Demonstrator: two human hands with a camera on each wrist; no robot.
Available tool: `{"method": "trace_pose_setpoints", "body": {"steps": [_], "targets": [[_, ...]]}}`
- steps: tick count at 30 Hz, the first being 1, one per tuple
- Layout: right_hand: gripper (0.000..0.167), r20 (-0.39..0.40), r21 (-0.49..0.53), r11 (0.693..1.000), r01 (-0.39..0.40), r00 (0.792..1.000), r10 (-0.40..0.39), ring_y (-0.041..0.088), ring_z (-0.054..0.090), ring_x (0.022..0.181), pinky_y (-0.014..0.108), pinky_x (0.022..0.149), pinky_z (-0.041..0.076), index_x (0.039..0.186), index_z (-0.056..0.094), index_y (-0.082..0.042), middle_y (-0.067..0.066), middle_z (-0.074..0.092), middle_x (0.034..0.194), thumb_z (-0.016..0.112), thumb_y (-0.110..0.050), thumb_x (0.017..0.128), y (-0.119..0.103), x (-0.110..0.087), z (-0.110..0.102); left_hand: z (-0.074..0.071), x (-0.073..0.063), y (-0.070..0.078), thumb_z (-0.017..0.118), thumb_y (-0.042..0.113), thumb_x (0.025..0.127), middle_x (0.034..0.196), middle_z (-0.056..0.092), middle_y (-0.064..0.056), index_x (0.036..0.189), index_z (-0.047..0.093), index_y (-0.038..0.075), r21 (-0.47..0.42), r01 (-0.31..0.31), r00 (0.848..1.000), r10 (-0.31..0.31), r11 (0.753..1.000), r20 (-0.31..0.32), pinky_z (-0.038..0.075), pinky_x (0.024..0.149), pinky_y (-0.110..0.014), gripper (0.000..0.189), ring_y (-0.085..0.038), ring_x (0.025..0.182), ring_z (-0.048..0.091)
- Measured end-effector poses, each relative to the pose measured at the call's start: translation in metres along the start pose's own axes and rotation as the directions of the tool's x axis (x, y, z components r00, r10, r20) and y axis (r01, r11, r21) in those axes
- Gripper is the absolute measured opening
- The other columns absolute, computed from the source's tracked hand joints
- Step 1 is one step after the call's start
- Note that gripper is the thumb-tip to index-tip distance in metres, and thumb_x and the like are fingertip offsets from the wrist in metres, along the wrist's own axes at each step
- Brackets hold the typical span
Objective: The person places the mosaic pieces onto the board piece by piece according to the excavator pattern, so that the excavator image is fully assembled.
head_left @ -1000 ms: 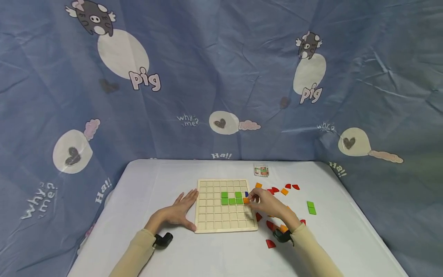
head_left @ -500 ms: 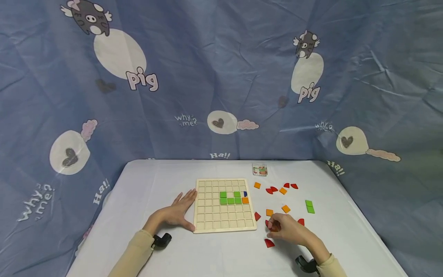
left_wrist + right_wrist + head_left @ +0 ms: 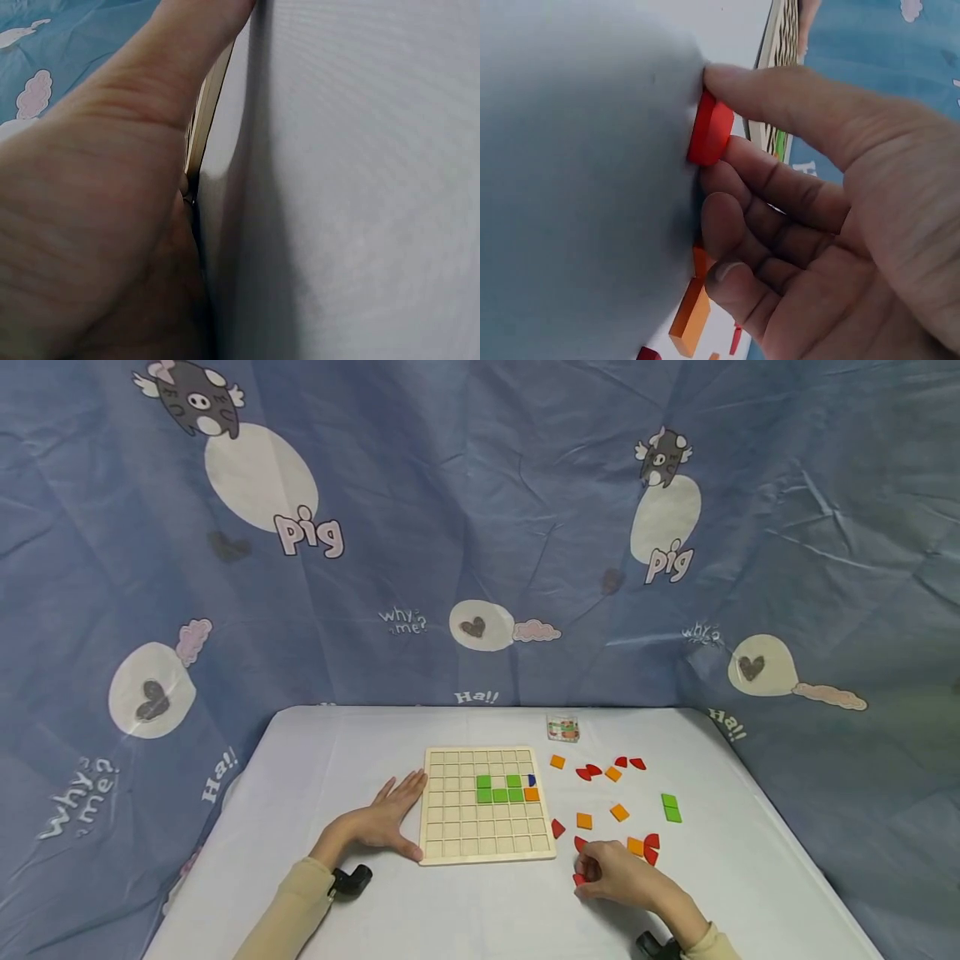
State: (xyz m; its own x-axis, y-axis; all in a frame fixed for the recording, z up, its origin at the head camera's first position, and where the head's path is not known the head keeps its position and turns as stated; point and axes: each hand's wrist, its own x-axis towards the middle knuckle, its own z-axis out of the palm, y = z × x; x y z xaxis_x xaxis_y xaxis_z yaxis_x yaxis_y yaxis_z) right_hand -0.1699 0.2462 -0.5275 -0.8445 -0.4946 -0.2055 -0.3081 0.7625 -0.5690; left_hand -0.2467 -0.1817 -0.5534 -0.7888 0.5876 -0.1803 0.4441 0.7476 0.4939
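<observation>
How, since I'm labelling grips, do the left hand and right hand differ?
The left hand is spread at the edge of the board; the right hand curls its fingers. The left hand grips nothing; the right hand pinches a red piece. Both emerge from beige sleeves.

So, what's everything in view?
Table: one, white, foreground
Backdrop: one, blue, behind table
Board: one, pale, on table
Card: one, multicoloured, beyond board
Green squares: seven, green, five on board, two right
Orange squares: at least six, orange, one on board, rest right
Curved piece: one, blue, on board
Wedges: at least nine, red, right of board
Sleeves: two, cream, foreground
Wrist cameras: two, black, foreground
Left hand: one, against board
Right hand: one, pinching a wedge
</observation>
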Motion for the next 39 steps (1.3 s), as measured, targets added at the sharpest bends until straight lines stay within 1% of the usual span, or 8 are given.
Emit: {"method": "trace_pose_setpoints", "body": {"steps": [4, 10, 17, 22, 26, 29, 33, 39], "targets": [[0.021, -0.007, -0.017, 1.0, 0.016, 1.0, -0.017, 0.003, 0.048, 0.067, 0.017, 0.057, 0.044, 0.085, 0.063, -0.017, -0.009, 0.055, 0.075, 0.082, -0.019, 0.077, -0.001, 0.004, -0.001, 0.0, 0.0, 0.001, 0.077, 0.068, 0.062, 0.163, -0.004, -0.016, 0.154, 0.0, 0.001, -0.008, -0.003, 1.0, 0.003, 1.0, 0.002, -0.007, 0.12, -0.055, 0.137, -0.032, 0.151, -0.005], [0.019, -0.005, -0.034, 0.996, 0.087, 0.996, -0.088, 0.001, 0.049, 0.075, 0.016, 0.065, 0.049, 0.093, 0.069, -0.02, -0.012, 0.056, 0.085, 0.079, -0.013, 0.079, 0.001, 0.007, -0.002, -0.001, 0.0, 0.0, 0.078, 0.067, 0.062, 0.162, -0.003, -0.017, 0.154, 0.0, 0.001, -0.005, -0.01, 1.0, 0.01, 1.0, -0.005, -0.007, 0.12, -0.056, 0.137, -0.033, 0.151, -0.004], [0.024, -0.02, -0.019, 0.998, 0.054, 0.998, -0.054, 0.003, 0.048, 0.072, 0.016, 0.062, 0.047, 0.095, 0.066, -0.017, -0.009, 0.055, 0.083, 0.081, -0.016, 0.077, 0.004, 0.007, -0.003, -0.002, -0.001, 0.001, 0.079, 0.065, 0.062, 0.162, -0.003, -0.017, 0.154, 0.0, 0.0, -0.01, -0.012, 1.0, 0.012, 1.0, -0.003, -0.007, 0.12, -0.056, 0.137, -0.033, 0.151, -0.004], [0.021, -0.02, -0.031, 0.999, 0.036, 0.999, -0.037, 0.002, 0.049, 0.071, 0.016, 0.062, 0.047, 0.092, 0.067, -0.019, -0.01, 0.056, 0.082, 0.081, -0.018, 0.077, 0.006, 0.008, -0.003, -0.001, 0.0, 0.0, 0.078, 0.066, 0.063, 0.162, -0.003, -0.017, 0.154, -0.001, 0.001, 0.008, -0.012, 1.0, 0.013, 1.0, -0.003, -0.007, 0.12, -0.055, 0.137, -0.033, 0.151, -0.004], [0.019, -0.029, -0.031, 0.998, 0.06, 0.998, -0.061, 0.002, 0.049, 0.071, 0.016, 0.062, 0.047, 0.092, 0.067, -0.02, -0.011, 0.055, 0.081, 0.08, -0.018, 0.078, 0.007, 0.009, -0.002, 0.001, 0.0, -0.001, 0.078, 0.065, 0.062, 0.162, -0.002, -0.017, 0.154, 0.0, 0.0, 0.004, -0.016, 1.0, 0.016, 1.0, -0.012, -0.006, 0.12, -0.055, 0.137, -0.033, 0.151, -0.003], [0.018, -0.059, -0.027, 0.993, 0.113, 0.992, -0.115, 0.002, 0.05, 0.072, 0.016, 0.061, 0.047, 0.093, 0.067, -0.019, -0.011, 0.055, 0.08, 0.078, -0.016, 0.079, 0.006, 0.011, -0.003, 0.001, 0.0, -0.001, 0.078, 0.066, 0.062, 0.163, -0.002, -0.016, 0.154, 0.0, 0.001, -0.001, -0.012, 1.0, 0.012, 1.0, -0.011, -0.006, 0.12, -0.055, 0.137, -0.032, 0.151, -0.003], [0.017, -0.121, -0.029, 0.982, 0.189, 0.974, -0.191, 0.006, 0.054, 0.072, 0.016, 0.06, 0.048, 0.095, 0.067, -0.017, -0.008, 0.057, 0.082, 0.075, -0.012, 0.081, 0.002, 0.021, -0.01, 0.002, -0.001, -0.001, 0.078, 0.066, 0.061, 0.163, -0.002, -0.016, 0.154, 0.001, 0.001, -0.01, -0.009, 1.0, 0.009, 1.0, -0.007, -0.006, 0.12, -0.055, 0.137, -0.032, 0.151, -0.003], [0.016, -0.183, -0.049, 0.974, 0.221, 0.957, -0.226, 0.011, 0.057, 0.076, 0.017, 0.062, 0.049, 0.097, 0.067, -0.019, -0.007, 0.06, 0.088, 0.075, -0.018, 0.083, -0.009, 0.054, -0.024, 0.001, 0.0, -0.001, 0.078, 0.067, 0.061, 0.163, -0.002, -0.016, 0.154, 0.001, 0.002, 0.0, -0.008, 1.0, 0.008, 1.0, -0.014, -0.006, 0.12, -0.055, 0.137, -0.032, 0.151, -0.003]]}}
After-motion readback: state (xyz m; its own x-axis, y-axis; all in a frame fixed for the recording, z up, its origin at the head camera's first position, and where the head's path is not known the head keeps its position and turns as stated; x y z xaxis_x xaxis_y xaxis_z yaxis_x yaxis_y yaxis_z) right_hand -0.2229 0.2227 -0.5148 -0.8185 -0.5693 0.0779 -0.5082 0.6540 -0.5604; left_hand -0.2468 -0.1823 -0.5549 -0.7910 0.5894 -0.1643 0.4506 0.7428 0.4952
